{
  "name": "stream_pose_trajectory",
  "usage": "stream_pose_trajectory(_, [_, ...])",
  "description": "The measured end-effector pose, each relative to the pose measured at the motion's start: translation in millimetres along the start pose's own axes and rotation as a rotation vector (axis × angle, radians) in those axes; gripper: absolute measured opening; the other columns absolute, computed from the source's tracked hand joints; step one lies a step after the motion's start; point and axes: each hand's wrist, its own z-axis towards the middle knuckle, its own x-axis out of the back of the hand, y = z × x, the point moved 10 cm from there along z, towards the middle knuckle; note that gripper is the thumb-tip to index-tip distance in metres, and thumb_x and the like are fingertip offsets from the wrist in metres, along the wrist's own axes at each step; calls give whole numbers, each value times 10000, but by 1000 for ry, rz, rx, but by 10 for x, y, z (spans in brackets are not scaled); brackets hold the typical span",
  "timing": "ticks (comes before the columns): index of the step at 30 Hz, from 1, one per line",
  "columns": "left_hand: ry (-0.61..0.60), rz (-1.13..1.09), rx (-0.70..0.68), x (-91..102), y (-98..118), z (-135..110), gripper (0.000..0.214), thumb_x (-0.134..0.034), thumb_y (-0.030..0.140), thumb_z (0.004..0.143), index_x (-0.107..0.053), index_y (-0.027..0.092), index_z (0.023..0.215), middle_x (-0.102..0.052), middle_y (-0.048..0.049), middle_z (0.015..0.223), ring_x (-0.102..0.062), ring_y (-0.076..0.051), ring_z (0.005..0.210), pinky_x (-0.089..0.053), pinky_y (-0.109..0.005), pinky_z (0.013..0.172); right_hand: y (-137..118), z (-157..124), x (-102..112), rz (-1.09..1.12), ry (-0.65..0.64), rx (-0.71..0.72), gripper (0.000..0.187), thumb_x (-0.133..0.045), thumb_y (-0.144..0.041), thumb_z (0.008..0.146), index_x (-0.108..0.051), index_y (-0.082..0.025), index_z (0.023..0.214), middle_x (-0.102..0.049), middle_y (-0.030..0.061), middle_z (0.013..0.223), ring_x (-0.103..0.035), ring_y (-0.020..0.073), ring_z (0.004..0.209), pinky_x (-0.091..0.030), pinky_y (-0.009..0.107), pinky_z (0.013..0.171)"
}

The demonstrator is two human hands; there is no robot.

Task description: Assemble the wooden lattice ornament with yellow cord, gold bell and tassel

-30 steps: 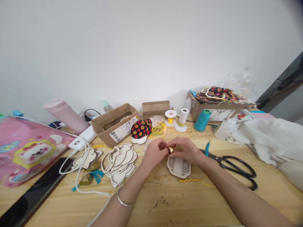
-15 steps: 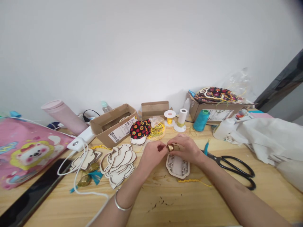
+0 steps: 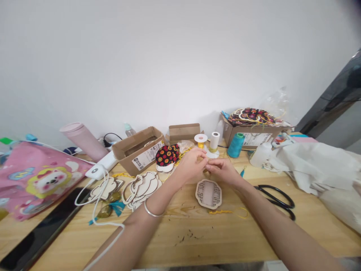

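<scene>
Above the wooden lattice pendant point(image 3: 208, 203), my left hand point(image 3: 193, 165) and my right hand point(image 3: 224, 172) meet at the fingertips. Both are closed in a pinch. What lies between the fingers is small and mostly hidden; a brownish-gold bit shows just below them, at the top of the pendant. The pendant has a pale middle panel and rests on the table. A yellow braided cord point(image 3: 221, 212) lies in front of it. Black-handled scissors point(image 3: 278, 199) are to the right, partly behind my right forearm, near a small blue tassel point(image 3: 242, 172).
Flat wooden cutouts point(image 3: 145, 188) and blue-tasselled pieces point(image 3: 117, 207) lie left, with a white cable point(image 3: 113, 224). Behind stand an open cardboard box point(image 3: 145, 158), a teal thread cone point(image 3: 236, 145), spools point(image 3: 214, 140) and a filled box point(image 3: 248, 135). White cloth point(image 3: 316, 162) lies right.
The small brass bell earlier visible between my fingers is now mostly or wholly hidden. My hands have come together, left hand over the spot. The view has shifted slightly.
</scene>
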Motion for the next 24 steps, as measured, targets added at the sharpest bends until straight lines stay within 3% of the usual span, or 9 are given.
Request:
stream_pose_trajectory(2, [-5,-148,59,-77,-103,21,133,-522,231,708,-610,159,639,-627,-65,903,-561,-186,889,-412,-318,835,30,11,82,57,81,-11,268,-593,-392,689,-683,-141,672,-612,20,636,-527,134,622,-411,266,614])
stream_pose_trajectory(7, [-2,-774,328,-409,-483,-156,311,-535,433,730,-591,139,818,-647,-73,818,-598,-164,792,-449,-309,771,94,22,183,107,178,-27,268,-635,-418,623,-688,-155,624,-569,-5,564,-488,113,567,-394,250,572])
stream_pose_trajectory(10, [-84,-960,461,-623,-573,-307,371,-543,468,728,-603,136,881,-655,-95,862,-605,-161,805,-446,-299,786,147,16,201,145,207,-58,286,-638,-438,605,-682,-156,611,-563,-9,559,-488,113,569,-399,251,571])
stream_pose_trajectory(16, [-203,-792,420,-675,-467,-388,400,-649,352,671,-591,158,1015,-633,-76,958,-583,-147,818,-446,-277,761,358,-22,180,235,252,-190,363,-643,-499,567,-650,-138,605,-508,-24,479,-445,98,484,-393,244,479])
stream_pose_trajectory(21, [-272,-806,517,-742,-437,-552,433,-635,417,663,-586,165,1012,-626,-70,906,-596,-146,767,-463,-314,767,404,-60,114,285,244,-246,364,-653,-493,566,-598,-135,527,-469,-41,445,-401,68,448,-378,217,454])
stream_pose_trajectory(24, [-232,-765,521,-706,-494,-611,403,-592,458,687,-609,153,949,-627,-60,885,-590,-142,768,-464,-307,769,388,-79,70,303,230,-258,366,-658,-471,576,-557,-136,469,-472,-41,444,-403,62,452,-380,211,465])
